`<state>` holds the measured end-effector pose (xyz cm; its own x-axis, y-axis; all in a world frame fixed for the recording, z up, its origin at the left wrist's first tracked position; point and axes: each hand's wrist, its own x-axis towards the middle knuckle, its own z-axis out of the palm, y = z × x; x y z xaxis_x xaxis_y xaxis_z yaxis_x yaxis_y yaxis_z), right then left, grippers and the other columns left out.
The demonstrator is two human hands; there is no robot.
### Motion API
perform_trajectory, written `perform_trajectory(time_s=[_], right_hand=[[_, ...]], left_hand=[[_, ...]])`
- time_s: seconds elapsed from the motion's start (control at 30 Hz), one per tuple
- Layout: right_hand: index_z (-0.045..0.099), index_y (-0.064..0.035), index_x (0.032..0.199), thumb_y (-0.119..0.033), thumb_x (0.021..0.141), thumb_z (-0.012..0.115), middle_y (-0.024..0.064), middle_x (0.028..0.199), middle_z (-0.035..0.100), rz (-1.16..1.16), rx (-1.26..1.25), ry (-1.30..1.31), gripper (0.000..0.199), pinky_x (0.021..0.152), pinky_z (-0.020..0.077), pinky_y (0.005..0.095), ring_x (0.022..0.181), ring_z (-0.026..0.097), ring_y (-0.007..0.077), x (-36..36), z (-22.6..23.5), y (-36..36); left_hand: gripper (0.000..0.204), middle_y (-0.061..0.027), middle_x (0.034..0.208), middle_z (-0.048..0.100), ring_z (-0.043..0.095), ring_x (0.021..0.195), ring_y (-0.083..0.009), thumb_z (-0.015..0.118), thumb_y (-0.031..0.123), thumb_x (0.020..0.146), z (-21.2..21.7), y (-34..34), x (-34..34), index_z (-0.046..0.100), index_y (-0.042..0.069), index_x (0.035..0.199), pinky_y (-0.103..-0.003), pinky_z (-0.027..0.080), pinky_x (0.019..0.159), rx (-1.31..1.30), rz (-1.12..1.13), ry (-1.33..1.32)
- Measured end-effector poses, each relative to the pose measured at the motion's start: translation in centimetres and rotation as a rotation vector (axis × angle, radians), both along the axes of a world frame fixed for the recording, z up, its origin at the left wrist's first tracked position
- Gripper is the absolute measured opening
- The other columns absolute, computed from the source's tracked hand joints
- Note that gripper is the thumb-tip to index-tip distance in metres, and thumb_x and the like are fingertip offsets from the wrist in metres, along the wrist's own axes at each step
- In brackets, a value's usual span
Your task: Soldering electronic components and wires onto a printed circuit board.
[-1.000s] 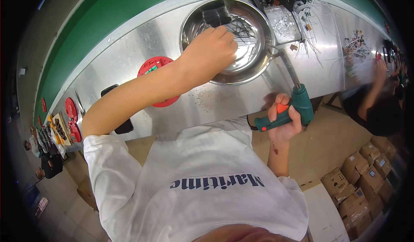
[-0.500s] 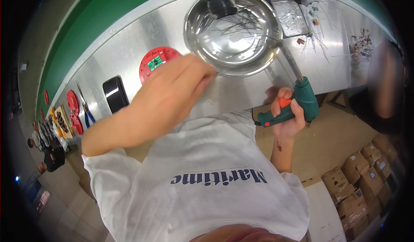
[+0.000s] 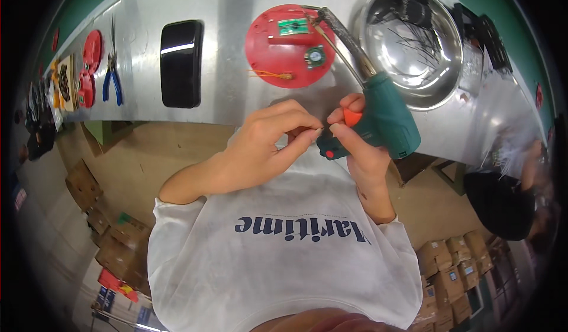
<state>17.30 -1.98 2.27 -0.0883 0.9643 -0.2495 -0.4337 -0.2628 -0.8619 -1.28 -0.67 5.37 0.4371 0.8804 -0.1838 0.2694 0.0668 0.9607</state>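
Observation:
My right hand point(image 3: 370, 151) is wrapped round the handle of a green soldering gun point(image 3: 393, 116) with an orange trigger. The gun's long metal barrel points away from me, its tip over the right part of a round red plastic disc point(image 3: 260, 51). On the disc sit a small green circuit board point(image 3: 293, 26), a round green-rimmed part point(image 3: 315, 56) and orange wires point(image 3: 269, 73). My left hand point(image 3: 266, 139) is closed in a pinch close to my right fingertips, in front of the disc. Whatever lies between its fingertips is too small to make out.
A steel bowl point(image 3: 449, 89) holding thin dark wires stands right of the gun. To the left lie a black phone point(image 3: 180, 65), blue-handled pliers point(image 3: 112, 80) and red plastic parts point(image 3: 86, 89). A person's dark shape is at the far right. Cardboard boxes point(image 3: 449, 287) stand on the floor.
My left hand has come from between disc and bowl to beside my right hand. The soldering gun has swung from the bowl to over the disc. The view has shifted left.

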Motion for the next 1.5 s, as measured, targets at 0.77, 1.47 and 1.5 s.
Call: perform_trajectory(time_s=[0.77, 1.47, 1.5], right_hand=[[0.048, -0.0026, 0.116, 0.016, 0.071, 0.063, 0.0123, 0.102, 0.052, -0.055, 0.028, -0.135, 0.051, 0.075, 0.0498, 0.0314, 0.084, 0.058, 0.0189, -1.3, 1.1, 0.9], [0.054, 0.0003, 0.105, 0.011, 0.075, 0.067, 0.0108, 0.09, 0.062, 0.154, 0.135, -0.227, 0.034, 0.06, 0.0472, 0.0226, 0.072, 0.059, 0.0108, -3.7, 0.4, 2.0], [0.053, 0.0003, 0.104, 0.011, 0.075, 0.067, 0.011, 0.089, 0.063, 0.181, 0.119, -0.228, 0.033, 0.056, 0.0458, 0.0221, 0.069, 0.058, 0.0097, -3.6, 0.5, 2.0]], left_hand=[[0.019, -0.0063, 0.096, 0.063, 0.061, 0.071, -0.0085, 0.063, -0.001, 0.084, -3.7, 0.1, -2.3, 0.065, -0.002, 0.103, -0.02, 0.048, 0.057, -0.005, 0.65, -0.215], [0.007, -0.0085, 0.074, 0.065, 0.058, 0.059, -0.0142, 0.066, 0.0, 0.081, -2.6, -0.3, -3.8, 0.067, -0.003, 0.087, -0.026, 0.044, 0.053, 0.096, 0.182, -0.069], [0.008, -0.0089, 0.074, 0.064, 0.058, 0.059, -0.0157, 0.066, 0.0, 0.08, -2.6, -0.1, -3.9, 0.067, -0.003, 0.088, -0.027, 0.044, 0.053, 0.14, 0.122, -0.047]])
